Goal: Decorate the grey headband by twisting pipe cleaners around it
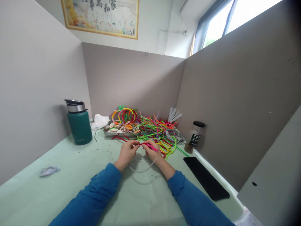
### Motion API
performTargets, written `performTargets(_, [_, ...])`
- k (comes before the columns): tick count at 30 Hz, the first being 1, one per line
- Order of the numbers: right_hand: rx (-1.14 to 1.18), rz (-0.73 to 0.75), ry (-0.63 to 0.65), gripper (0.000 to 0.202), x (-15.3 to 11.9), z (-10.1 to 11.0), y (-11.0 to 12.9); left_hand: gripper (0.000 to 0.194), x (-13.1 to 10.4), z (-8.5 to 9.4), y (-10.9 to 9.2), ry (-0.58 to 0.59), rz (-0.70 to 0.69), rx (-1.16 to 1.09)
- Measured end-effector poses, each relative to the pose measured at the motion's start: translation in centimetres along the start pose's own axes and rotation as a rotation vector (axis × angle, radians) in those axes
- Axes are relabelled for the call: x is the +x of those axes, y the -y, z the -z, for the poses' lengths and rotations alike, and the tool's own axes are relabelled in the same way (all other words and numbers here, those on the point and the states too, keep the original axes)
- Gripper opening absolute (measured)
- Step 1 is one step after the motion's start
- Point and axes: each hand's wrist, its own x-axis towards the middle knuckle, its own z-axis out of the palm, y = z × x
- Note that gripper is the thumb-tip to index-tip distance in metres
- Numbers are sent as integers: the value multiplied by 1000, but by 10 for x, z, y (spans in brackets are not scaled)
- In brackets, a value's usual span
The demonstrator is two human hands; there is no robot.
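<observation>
My left hand and my right hand meet over the middle of the table, fingertips close together. Both pinch a red pipe cleaner, a short stretch of which shows between them. A bright pink piece lies across the fingers of my right hand; its exact kind is too small to tell. Below the hands curves a thin grey-white cord, and whether it joins the red piece is hidden. Just behind, a tangled heap of coloured pipe cleaners spreads over the table.
A metal tray of small pieces stands behind my left hand, with coloured hoops above it. At the left are a green bottle and crumpled tissue. A black-lidded jar and black phone-like slab lie right. Partitions enclose the table.
</observation>
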Motion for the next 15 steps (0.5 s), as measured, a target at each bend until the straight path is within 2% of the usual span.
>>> performTargets(6, [14,11,28,19,-2,1,3,10,1,1,6,5,-104,102])
performTargets(10, [22,27,43,20,-2,2,3,8,0,1,2,11,-160,129])
performTargets(15, [24,33,50,21,-2,1,2,7,-4,2,-8,4,-117,53])
